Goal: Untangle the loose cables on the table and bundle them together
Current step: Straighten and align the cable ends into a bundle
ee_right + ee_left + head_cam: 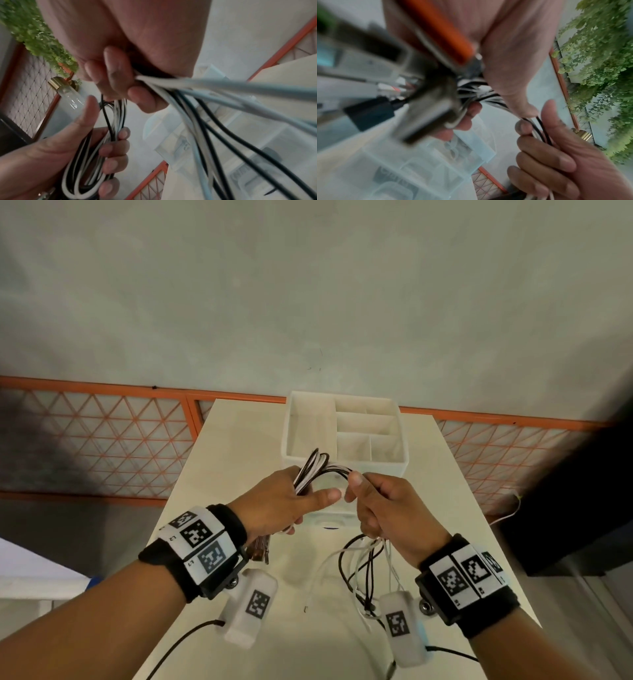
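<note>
Head view: the left hand (281,501) curls round the looped cables (313,470) above the desk (239,440); the right hand (380,508) pinches the strands, loose tails (363,566) hanging to the desk.

Left wrist view: blurred; cables run into both fists.

Right wrist view: loose tails fan out unevenly, so they could snag or re-knot if wound in too fast.

I see the cables (313,470), thin black and white ones, gathered into a looped bundle held up above the table (239,440). One end of the loop sits inside my left hand (277,501), and the strands arc across to my right hand (380,505), which pinches them. Below that hand the loose black and white tails (363,570) hang and sprawl on the table.
</note>
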Tool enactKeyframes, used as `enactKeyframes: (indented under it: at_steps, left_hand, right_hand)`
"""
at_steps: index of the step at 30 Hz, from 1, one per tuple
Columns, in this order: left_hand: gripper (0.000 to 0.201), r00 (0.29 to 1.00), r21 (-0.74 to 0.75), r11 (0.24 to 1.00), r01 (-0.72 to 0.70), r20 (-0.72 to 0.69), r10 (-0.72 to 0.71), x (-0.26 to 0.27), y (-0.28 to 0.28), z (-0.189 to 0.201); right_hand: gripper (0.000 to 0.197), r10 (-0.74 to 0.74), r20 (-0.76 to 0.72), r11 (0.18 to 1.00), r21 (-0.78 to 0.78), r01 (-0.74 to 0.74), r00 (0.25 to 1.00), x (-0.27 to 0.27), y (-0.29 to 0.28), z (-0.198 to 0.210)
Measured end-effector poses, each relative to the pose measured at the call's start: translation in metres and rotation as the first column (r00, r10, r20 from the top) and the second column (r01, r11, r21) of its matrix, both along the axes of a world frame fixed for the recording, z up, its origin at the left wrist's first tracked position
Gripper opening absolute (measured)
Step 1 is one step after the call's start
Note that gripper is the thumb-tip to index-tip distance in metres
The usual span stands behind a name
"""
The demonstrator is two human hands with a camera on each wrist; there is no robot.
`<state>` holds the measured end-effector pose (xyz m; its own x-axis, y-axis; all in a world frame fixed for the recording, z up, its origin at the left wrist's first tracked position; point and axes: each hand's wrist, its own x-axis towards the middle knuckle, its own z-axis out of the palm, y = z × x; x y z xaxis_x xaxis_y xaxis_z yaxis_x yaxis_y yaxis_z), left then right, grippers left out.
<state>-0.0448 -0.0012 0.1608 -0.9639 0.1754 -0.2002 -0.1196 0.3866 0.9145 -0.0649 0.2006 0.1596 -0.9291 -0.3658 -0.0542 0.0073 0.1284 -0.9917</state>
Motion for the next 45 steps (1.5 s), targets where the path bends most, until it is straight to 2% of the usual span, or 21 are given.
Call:
enactKeyframes:
  at_steps: [2,4,6,8,10,11,13,14,15,17,19,22,24,26,28,32,36,40,42,44,45]
  left_hand:
    - [0.038,0.998,0.040,0.997,0.067,0.005,-0.067,0.005,0.002,0.004]
    - [0.037,0.996,0.053,0.994,0.093,-0.011,-0.092,0.009,0.006,0.009]
    - [0.052,0.996,0.025,0.997,0.079,-0.033,-0.078,0.010,0.014,0.009]
    - [0.071,0.998,0.010,0.999,0.052,-0.031,-0.052,0.009,0.024,0.006]
    - [0.075,0.999,0.076,0.997,0.004,-0.033,-0.001,0.006,0.035,0.001]
    - [0.077,0.998,0.140,0.989,-0.052,-0.009,0.054,0.003,0.040,-0.001]
    - [0.077,0.973,0.235,0.945,-0.229,0.086,0.214,-0.002,0.044,-0.004]
    - [0.068,0.952,0.258,0.917,-0.304,0.112,0.284,-0.004,0.043,-0.004]
    - [0.057,0.934,0.272,0.894,-0.357,0.129,0.333,-0.006,0.041,-0.005]
    - [0.043,0.910,0.330,0.849,-0.414,0.182,0.373,-0.005,0.036,-0.004]
    - [0.038,0.897,0.390,0.808,-0.441,0.232,0.377,-0.003,0.030,-0.001]
    - [0.028,0.915,0.400,0.826,-0.397,0.240,0.324,0.001,0.023,0.002]
    - [0.024,0.942,0.380,0.866,-0.325,0.213,0.260,0.005,0.019,0.002]
    - [0.023,0.974,0.290,0.936,-0.202,0.164,0.159,0.008,0.017,0.003]
    - [0.017,0.989,0.201,0.975,-0.094,0.135,0.067,0.011,0.018,0.003]
    - [0.010,0.998,0.091,0.996,0.008,0.054,-0.013,0.013,0.021,0.002]
    - [0.005,1.000,0.050,0.998,0.026,-0.001,-0.026,0.013,0.023,0.006]
    - [0.017,0.999,0.064,0.998,-0.005,-0.049,0.008,0.014,0.025,0.008]
    - [0.015,0.993,0.106,0.991,-0.082,-0.072,0.090,0.013,0.024,0.005]
    - [0.013,0.980,0.173,0.969,-0.174,-0.069,0.188,0.010,0.019,0.003]
    - [0.018,0.976,0.211,0.959,-0.187,-0.070,0.205,0.009,0.016,0.004]
  right_hand:
    - [0.041,-0.116,-0.012,0.993,-0.023,0.115,0.993,-0.001,-0.002,-0.004]
    - [0.041,-0.225,-0.089,0.973,0.041,0.229,0.970,-0.003,-0.005,-0.009]
    - [0.042,-0.286,-0.232,0.931,0.161,0.327,0.929,-0.002,-0.012,-0.014]
    - [0.034,-0.271,-0.374,0.889,0.257,0.380,0.887,0.004,-0.021,-0.016]
    - [0.016,-0.165,-0.456,0.894,0.305,0.328,0.874,0.013,-0.033,-0.019]
    - [0.014,-0.091,-0.482,0.901,0.334,0.278,0.872,0.020,-0.039,-0.020]
    - [0.043,0.078,-0.519,0.920,0.367,0.139,0.851,0.029,-0.048,-0.024]
    - [0.053,0.141,-0.518,0.935,0.350,0.058,0.844,0.031,-0.049,-0.025]
    - [0.056,0.187,-0.496,0.943,0.332,-0.014,0.848,0.032,-0.050,-0.025]
    - [0.051,0.243,-0.456,0.942,0.321,-0.096,0.856,0.033,-0.047,-0.027]
    - [0.042,0.229,-0.526,0.947,0.314,-0.063,0.819,0.030,-0.044,-0.027]
    - [0.037,0.028,-0.602,0.974,0.196,0.114,0.798,0.021,-0.035,-0.021]
    - [0.053,-0.079,-0.599,0.958,0.176,0.227,0.797,0.011,-0.027,-0.009]
    - [0.074,0.071,-0.584,0.952,0.282,0.121,0.808,0.003,-0.024,0.001]
    - [0.068,0.215,-0.600,0.933,0.359,0.020,0.770,-0.001,-0.025,0.007]
    - [0.048,0.126,-0.668,0.916,0.362,0.172,0.734,0.000,-0.029,0.012]
    - [0.050,0.025,-0.662,0.926,0.297,0.232,0.749,0.006,-0.034,0.010]
    - [0.053,-0.055,-0.605,0.943,0.230,0.241,0.794,0.009,-0.036,0.011]
    - [0.064,-0.036,-0.473,0.979,0.162,0.127,0.880,0.009,-0.033,0.007]
    - [0.093,0.131,-0.278,0.986,0.138,-0.095,0.951,0.010,-0.027,-0.002]
    - [0.103,0.245,-0.193,0.957,0.208,-0.204,0.950,0.011,-0.024,-0.008]
